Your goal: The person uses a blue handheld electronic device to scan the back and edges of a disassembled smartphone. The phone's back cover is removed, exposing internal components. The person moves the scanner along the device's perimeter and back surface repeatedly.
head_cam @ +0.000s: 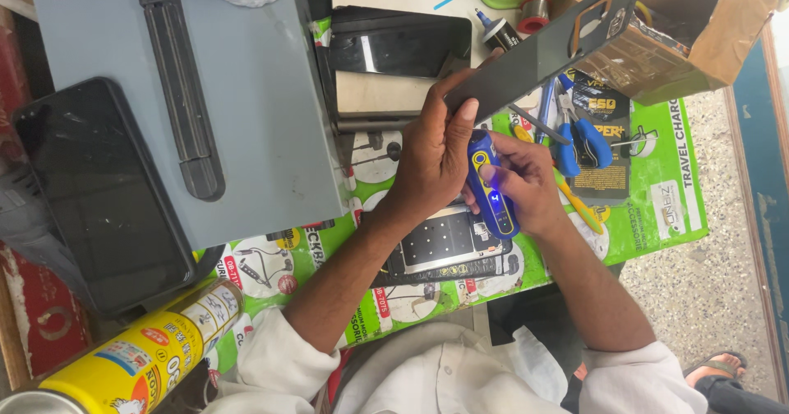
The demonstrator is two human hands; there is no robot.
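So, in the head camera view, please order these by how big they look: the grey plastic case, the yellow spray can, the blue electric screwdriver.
1. Grey plastic case, clearly largest.
2. Yellow spray can, partly cut off by the picture edge.
3. Blue electric screwdriver, smallest, partly covered by the right hand.

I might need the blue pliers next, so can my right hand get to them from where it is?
Probably yes, once freed: the right hand grips a blue electric screwdriver. The blue pliers lie uncovered just beyond it, nothing between.
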